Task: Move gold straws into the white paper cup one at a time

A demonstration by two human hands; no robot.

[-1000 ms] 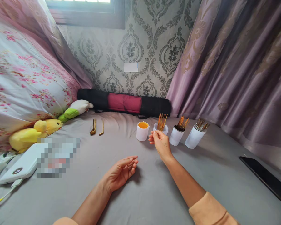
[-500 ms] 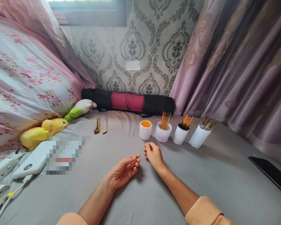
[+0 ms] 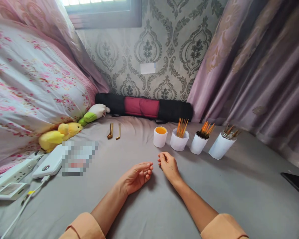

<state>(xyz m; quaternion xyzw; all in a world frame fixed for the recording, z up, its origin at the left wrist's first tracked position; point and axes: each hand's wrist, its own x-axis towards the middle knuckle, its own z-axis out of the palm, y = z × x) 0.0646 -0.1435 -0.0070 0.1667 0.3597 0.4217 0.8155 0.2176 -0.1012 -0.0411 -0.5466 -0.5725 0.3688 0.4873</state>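
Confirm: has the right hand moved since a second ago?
Yes. The right hand drew back from the second white cup from the left toward the person; it now lies by the left hand.

A pixelated patch (image 3: 79, 157) hides something on the grey bed (image 3: 149, 205). The flat black slab (image 3: 297, 183) is cut by the right edge. Whether the curled right hand (image 3: 168, 165) pinches anything is too small to tell.

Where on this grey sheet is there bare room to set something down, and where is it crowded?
Free: between the gold straws and the orange cup; the wide stretch between the right hand, the cup row and the black phone. Crowded: the cup row, and the left edge with power bank, socket strip and soft toys.
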